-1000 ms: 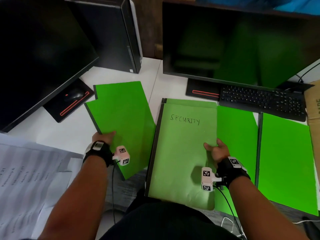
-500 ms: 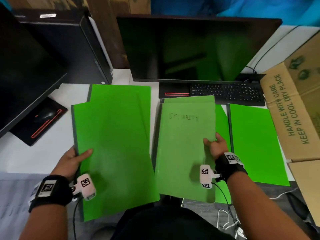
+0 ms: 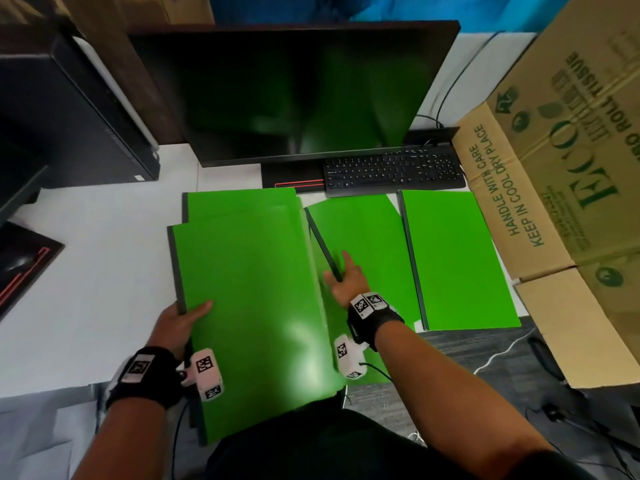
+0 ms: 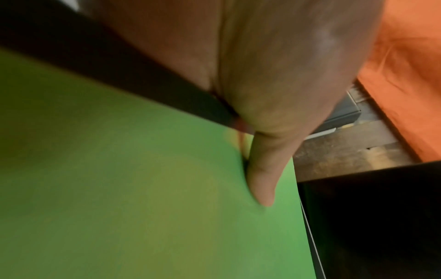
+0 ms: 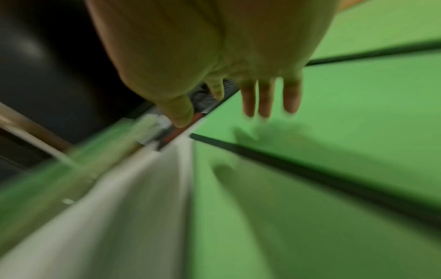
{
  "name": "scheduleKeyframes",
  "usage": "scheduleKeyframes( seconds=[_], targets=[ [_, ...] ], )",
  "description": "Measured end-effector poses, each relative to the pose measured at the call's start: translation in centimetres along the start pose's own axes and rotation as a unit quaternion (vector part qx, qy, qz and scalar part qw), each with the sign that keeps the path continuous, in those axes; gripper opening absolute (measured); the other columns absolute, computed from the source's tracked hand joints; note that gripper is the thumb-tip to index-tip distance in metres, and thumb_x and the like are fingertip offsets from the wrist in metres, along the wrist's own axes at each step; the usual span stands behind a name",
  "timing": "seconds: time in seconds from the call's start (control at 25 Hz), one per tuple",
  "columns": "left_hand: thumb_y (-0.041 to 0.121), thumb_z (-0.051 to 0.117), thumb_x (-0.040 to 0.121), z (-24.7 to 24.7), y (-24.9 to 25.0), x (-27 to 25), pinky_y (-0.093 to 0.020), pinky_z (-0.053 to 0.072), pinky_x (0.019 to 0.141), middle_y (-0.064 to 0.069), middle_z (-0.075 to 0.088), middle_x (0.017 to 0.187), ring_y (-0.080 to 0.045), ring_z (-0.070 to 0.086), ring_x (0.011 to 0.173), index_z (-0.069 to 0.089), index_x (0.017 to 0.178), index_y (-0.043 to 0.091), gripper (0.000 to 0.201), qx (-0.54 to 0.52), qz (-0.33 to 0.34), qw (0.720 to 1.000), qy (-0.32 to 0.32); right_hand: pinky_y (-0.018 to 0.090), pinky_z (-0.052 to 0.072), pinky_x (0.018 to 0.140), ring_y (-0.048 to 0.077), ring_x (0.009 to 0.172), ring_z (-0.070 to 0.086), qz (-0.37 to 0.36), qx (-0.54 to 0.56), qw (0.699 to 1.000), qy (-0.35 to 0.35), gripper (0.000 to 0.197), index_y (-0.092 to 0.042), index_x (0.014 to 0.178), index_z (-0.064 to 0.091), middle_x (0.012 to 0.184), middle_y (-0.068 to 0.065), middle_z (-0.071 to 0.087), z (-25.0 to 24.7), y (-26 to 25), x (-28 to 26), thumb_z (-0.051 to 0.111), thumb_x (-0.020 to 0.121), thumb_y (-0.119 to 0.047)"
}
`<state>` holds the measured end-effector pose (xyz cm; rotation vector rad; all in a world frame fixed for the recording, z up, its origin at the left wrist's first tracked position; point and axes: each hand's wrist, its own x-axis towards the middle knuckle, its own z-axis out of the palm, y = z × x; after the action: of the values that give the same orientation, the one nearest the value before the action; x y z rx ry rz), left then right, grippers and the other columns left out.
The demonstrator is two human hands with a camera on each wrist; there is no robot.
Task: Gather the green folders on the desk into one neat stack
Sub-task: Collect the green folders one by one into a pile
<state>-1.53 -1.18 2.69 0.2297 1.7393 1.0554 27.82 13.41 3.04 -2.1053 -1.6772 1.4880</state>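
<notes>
My left hand [image 3: 187, 315] grips the left edge of a large green folder [image 3: 249, 299], thumb [image 4: 260, 179] on top of the green folder [image 4: 143, 188]. That folder overlaps another green folder [image 3: 239, 206], offset toward the back. My right hand [image 3: 341, 282] is over the dark spine of a tilted middle folder [image 3: 367, 237] with fingers [image 5: 264, 98] straight and holding nothing; its shadow falls on the middle folder [image 5: 334, 113]. A further green folder [image 3: 453, 258] lies flat at the right.
A dark monitor [image 3: 294, 91] and black keyboard [image 3: 391, 171] stand behind the folders. A big cardboard box [image 3: 561, 174] borders the right side. A computer tower [image 3: 86, 116] and black mouse pad [image 3: 20, 268] are at the left of the white desk [image 3: 97, 271].
My left hand has carried its green folder rightward over the folder marked SECURITY. My right hand has let go of that folder and moved forward, fingers spread, to the middle folder's spine.
</notes>
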Motion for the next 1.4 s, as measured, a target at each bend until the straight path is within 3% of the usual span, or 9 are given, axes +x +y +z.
scheduleKeyframes(
  seconds=[0.12, 0.24, 0.4, 0.48, 0.6, 0.72, 0.92, 1.08, 1.4],
  targets=[
    [0.012, 0.067, 0.087, -1.8, 0.9, -0.5, -0.044, 0.052, 0.083, -0.014, 0.076, 0.092, -0.034, 0.068, 0.092, 0.067, 0.104, 0.013, 0.017, -0.011, 0.017, 0.999, 0.032, 0.062, 0.017, 0.113, 0.042, 0.147, 0.005, 0.038, -0.295, 0.954, 0.016, 0.091, -0.035, 0.152, -0.001, 0.162, 0.016, -0.003, -1.0, 5.9, 0.9, 0.051, 0.082, -0.062],
    [0.021, 0.071, 0.084, -3.2, 1.3, -0.5, -0.042, 0.053, 0.081, -0.002, 0.079, 0.08, -0.031, 0.069, 0.087, 0.067, 0.099, 0.016, 0.017, 0.001, 0.028, 0.999, 0.045, 0.065, 0.014, 0.113, 0.047, 0.145, -0.007, -0.012, -0.395, 0.918, -0.023, 0.091, -0.033, 0.151, -0.009, 0.159, 0.018, -0.019, 1.5, 9.1, -0.6, 0.044, 0.083, -0.063],
    [0.031, 0.077, 0.078, -3.6, 2.1, -0.3, -0.053, 0.05, 0.093, -0.014, 0.075, 0.101, -0.037, 0.07, 0.096, 0.068, 0.104, 0.015, 0.032, 0.027, 0.032, 0.998, 0.045, 0.057, 0.029, 0.109, 0.043, 0.138, 0.028, -0.081, -0.397, 0.914, 0.0, 0.075, -0.026, 0.147, 0.023, 0.156, 0.017, 0.02, 4.0, 7.1, -2.5, 0.041, 0.084, -0.064],
    [0.026, 0.073, 0.082, -3.5, 2.6, -0.7, -0.051, 0.051, 0.091, -0.015, 0.074, 0.102, -0.037, 0.069, 0.095, 0.068, 0.103, 0.015, 0.024, 0.024, 0.036, 0.998, 0.038, 0.053, 0.033, 0.107, 0.038, 0.134, 0.036, -0.03, -0.357, 0.931, 0.065, 0.077, -0.024, 0.144, 0.028, 0.15, 0.017, 0.031, 2.2, 6.4, -1.8, 0.042, 0.082, -0.068],
    [0.02, 0.07, 0.086, -3.5, 3.1, -1.1, -0.047, 0.052, 0.087, -0.016, 0.073, 0.103, -0.035, 0.069, 0.093, 0.067, 0.103, 0.016, 0.018, 0.016, 0.04, 0.999, 0.03, 0.058, 0.029, 0.11, 0.043, 0.141, 0.024, 0.147, -0.29, 0.937, 0.129, 0.105, -0.02, 0.15, 0.014, 0.156, 0.021, 0.017, -0.8, 8.1, 0.3, 0.051, 0.07, -0.078],
    [0.019, 0.07, 0.085, -3.3, 3.5, -1.2, -0.053, 0.05, 0.094, -0.02, 0.072, 0.109, -0.037, 0.069, 0.098, 0.067, 0.11, 0.013, 0.026, -0.001, 0.034, 0.999, 0.019, 0.058, 0.034, 0.106, 0.045, 0.137, 0.027, 0.216, -0.258, 0.929, 0.152, 0.127, -0.017, 0.15, 0.01, 0.153, 0.025, 0.02, -1.6, 9.7, 1.5, 0.059, 0.054, -0.084],
    [0.023, 0.074, 0.08, -2.9, 3.6, -1.2, -0.059, 0.049, 0.094, -0.021, 0.073, 0.106, -0.041, 0.069, 0.099, 0.066, 0.113, 0.008, 0.037, 0.001, 0.02, 1.0, 0.009, 0.047, 0.043, 0.094, 0.036, 0.121, 0.044, 0.229, -0.275, 0.918, 0.172, 0.14, -0.007, 0.139, 0.029, 0.133, 0.019, 0.042, -2.9, 9.1, 2.7, 0.067, 0.031, -0.087],
    [0.037, 0.083, 0.061, -3.4, 3.3, -0.6, -0.062, 0.048, 0.094, -0.018, 0.075, 0.105, -0.04, 0.07, 0.097, 0.069, 0.107, 0.013, 0.054, 0.003, 0.028, 1.0, 0.005, 0.044, 0.042, 0.096, 0.033, 0.122, 0.046, 0.221, -0.291, 0.919, 0.145, 0.13, -0.006, 0.133, 0.034, 0.133, 0.016, 0.046, -2.9, 8.4, 3.0, 0.069, 0.035, -0.084],
    [0.02, 0.072, 0.083, -4.1, 4.1, -1.9, -0.046, 0.053, 0.083, -0.029, 0.069, 0.11, -0.035, 0.069, 0.086, 0.066, 0.111, 0.004, 0.033, 0.001, 0.035, 0.999, 0.012, 0.053, 0.032, 0.11, 0.041, 0.14, 0.024, 0.121, -0.308, 0.938, 0.106, 0.134, -0.011, 0.15, 0.011, 0.155, 0.021, 0.018, -1.7, 7.4, 4.5, 0.065, 0.05, -0.082]
  ],
)
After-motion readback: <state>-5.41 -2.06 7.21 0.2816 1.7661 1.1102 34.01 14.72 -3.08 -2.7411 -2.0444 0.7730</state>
